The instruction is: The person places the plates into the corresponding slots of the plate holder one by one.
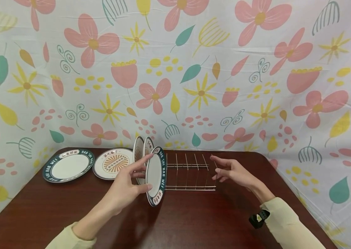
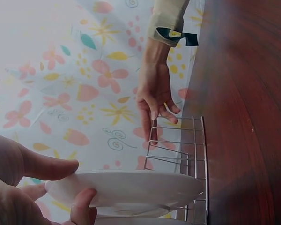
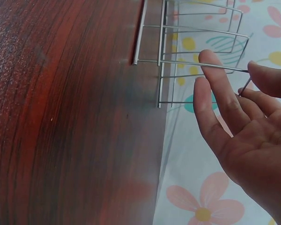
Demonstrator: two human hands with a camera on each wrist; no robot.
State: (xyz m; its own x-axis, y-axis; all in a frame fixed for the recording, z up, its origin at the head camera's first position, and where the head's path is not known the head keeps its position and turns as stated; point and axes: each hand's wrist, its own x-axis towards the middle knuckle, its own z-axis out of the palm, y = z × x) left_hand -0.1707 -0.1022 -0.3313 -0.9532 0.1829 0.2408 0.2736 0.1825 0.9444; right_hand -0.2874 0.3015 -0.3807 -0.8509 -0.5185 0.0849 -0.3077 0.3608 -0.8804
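Note:
My left hand (image 1: 120,190) grips a plate (image 1: 155,176) with a teal lettered rim, thumb on its white face and fingers behind it. The plate stands nearly upright at the left part of a wire dish rack (image 1: 191,189); whether it sits in a slot, I cannot tell. Just behind it, a second upright plate (image 1: 148,141) and a third upright plate (image 1: 137,148) lean in the rack, partly hidden. At the rack's right end, my right hand (image 1: 236,173) pinches the end wire between thumb and fingers, as the right wrist view also shows.
Left of the rack, a patterned plate (image 1: 113,164) with an orange sunburst lies flat. Farther left lies another teal-rimmed plate (image 1: 69,166), also flat. All stand on a dark reddish-brown table (image 1: 194,221). A flower-printed cloth (image 1: 175,86) hangs behind and at the sides.

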